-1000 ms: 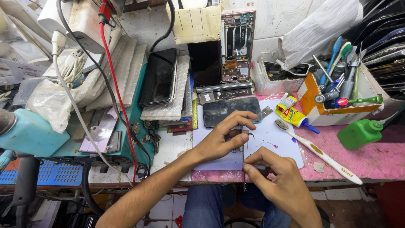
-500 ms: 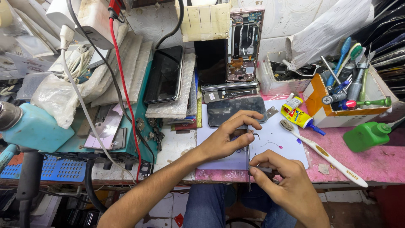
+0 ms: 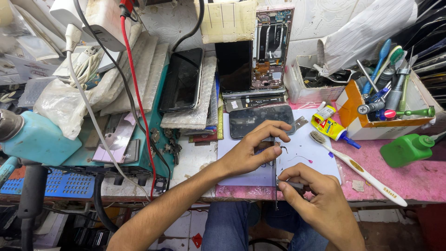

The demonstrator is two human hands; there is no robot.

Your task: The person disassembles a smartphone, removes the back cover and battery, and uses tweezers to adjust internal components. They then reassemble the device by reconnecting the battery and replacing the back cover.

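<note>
Over the last second the left hand (image 3: 248, 151) has been kept over the white sheet (image 3: 320, 160) at the centre of the frame, but its fingers (image 3: 274, 149) have been curled tighter around the small part beneath them. The right hand (image 3: 318, 200) has been drawn slightly lower and rightward, toward the near edge of the surface (image 3: 418, 179), with the thin metal tool (image 3: 275, 186) now held more upright. The whole view has been shifted a little downward.

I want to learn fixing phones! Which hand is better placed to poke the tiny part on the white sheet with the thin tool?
Probably the right hand: it already grips the thin metal tool, whose tip points up at the small part. The left hand rests on that part, pinning it to the white sheet.
</note>
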